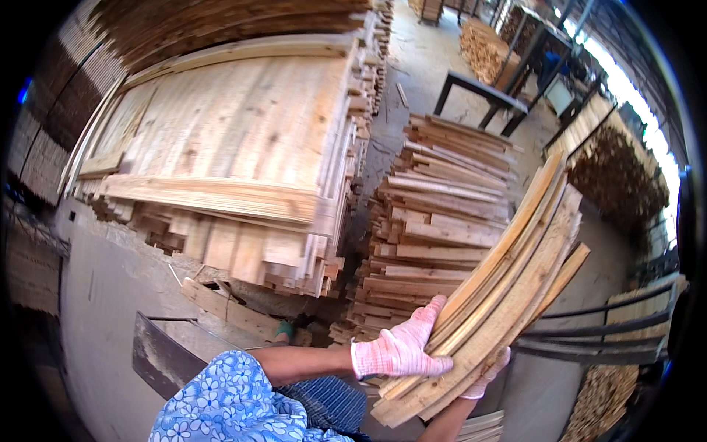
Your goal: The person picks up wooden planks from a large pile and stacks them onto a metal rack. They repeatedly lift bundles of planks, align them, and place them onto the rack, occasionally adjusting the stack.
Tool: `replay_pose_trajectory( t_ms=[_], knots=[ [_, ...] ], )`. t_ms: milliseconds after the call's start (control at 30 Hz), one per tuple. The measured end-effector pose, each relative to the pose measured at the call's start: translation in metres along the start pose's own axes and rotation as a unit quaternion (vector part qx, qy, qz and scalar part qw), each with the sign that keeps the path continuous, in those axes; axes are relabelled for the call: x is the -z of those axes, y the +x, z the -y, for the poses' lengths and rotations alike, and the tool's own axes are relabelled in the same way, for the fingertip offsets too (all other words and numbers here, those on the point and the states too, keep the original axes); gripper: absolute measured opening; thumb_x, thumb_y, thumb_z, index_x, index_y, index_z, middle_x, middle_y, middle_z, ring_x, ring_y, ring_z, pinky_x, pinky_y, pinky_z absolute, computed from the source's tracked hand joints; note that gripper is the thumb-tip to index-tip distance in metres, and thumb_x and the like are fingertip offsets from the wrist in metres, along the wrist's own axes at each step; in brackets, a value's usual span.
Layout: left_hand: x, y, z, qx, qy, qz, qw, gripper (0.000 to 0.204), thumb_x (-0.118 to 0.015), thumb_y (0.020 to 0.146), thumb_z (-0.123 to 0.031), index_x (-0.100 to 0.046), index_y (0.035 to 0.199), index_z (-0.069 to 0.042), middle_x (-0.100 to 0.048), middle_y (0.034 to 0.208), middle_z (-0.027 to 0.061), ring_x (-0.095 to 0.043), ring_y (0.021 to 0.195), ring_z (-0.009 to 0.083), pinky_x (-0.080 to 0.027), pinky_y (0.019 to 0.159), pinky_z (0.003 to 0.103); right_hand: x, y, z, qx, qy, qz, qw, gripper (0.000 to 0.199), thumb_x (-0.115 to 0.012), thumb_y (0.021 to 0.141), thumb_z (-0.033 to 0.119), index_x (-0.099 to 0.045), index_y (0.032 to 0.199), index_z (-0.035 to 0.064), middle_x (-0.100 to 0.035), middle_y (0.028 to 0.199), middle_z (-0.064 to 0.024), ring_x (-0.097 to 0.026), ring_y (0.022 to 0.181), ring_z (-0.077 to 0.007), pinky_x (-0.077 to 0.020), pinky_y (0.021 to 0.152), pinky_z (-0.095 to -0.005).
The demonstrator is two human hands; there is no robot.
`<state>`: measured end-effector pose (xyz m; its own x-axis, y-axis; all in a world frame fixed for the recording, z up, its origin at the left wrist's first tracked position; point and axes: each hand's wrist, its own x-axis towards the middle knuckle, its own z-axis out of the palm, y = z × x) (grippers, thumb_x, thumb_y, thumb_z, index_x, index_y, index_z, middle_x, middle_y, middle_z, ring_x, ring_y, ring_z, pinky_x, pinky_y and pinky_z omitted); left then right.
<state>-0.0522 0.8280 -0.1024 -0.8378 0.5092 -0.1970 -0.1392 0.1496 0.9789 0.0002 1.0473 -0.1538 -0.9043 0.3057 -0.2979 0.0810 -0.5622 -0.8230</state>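
A bundle of several long wooden boards (508,258) is tilted up in front of me, its far ends toward the upper right. My left hand (401,348), in a pink-and-white knit glove, is closed on the bundle's left side near its lower end, thumb across the top. On the opposite edge, my right hand (490,374) in a matching glove grips the boards from the right and below; most of its fingers are hidden behind the wood. Just beyond the bundle lies a pile of loose boards (442,210), stacked crosswise in rows.
A tall stack of planks (236,118) stands at the left. Black metal frames stand at the back (482,92) and at the right (596,339). More cut wood (607,398) lies at the lower right. A dark metal panel (166,357) is near my left side.
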Motion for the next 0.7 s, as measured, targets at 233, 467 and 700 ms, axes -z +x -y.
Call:
replay_pose_trajectory(
  t_ms=[233, 467, 700],
  knots=[
    [0.071, -0.099, -0.110, -0.155, -0.047, -0.124, 0.979, 0.123, -0.086, 0.080, -0.035, -0.001, 0.160, 0.005, -0.029, 0.158, 0.0296, -0.028, 0.149, 0.0337, -0.024, 0.122, 0.039, -0.133, -0.010, 0.085, 0.120, -0.052, 0.175, 0.976, 0.082, -0.046, 0.097, 0.067, -0.038, 0.153, 0.0075, -0.049, 0.146, -0.0146, -0.050, 0.129, -0.0297, -0.0417, 0.112, -0.0449],
    [0.207, -0.211, -0.151, -0.074, -0.136, -0.275, 0.949, 0.129, -0.085, 0.079, -0.044, 0.002, 0.161, 0.005, -0.013, 0.166, 0.0283, -0.010, 0.155, 0.0338, -0.016, 0.125, 0.036, -0.361, -0.072, 0.072, 0.027, -0.146, 0.353, 0.924, 0.063, -0.044, 0.104, 0.056, -0.049, 0.140, 0.0037, -0.058, 0.133, -0.0139, -0.058, 0.119, -0.0236, -0.0474, 0.107, -0.0386],
    [0.347, -0.295, -0.155, -0.129, -0.123, -0.304, 0.936, 0.116, -0.082, 0.080, -0.046, -0.013, 0.155, 0.010, -0.048, 0.136, 0.0287, -0.054, 0.126, 0.0328, -0.054, 0.102, 0.038, -0.513, -0.106, -0.011, -0.113, -0.099, 0.457, 0.877, 0.083, -0.051, 0.097, 0.065, -0.043, 0.149, 0.0017, -0.061, 0.126, -0.0173, -0.061, 0.118, -0.0282, -0.0511, 0.105, -0.0394]
  ],
)
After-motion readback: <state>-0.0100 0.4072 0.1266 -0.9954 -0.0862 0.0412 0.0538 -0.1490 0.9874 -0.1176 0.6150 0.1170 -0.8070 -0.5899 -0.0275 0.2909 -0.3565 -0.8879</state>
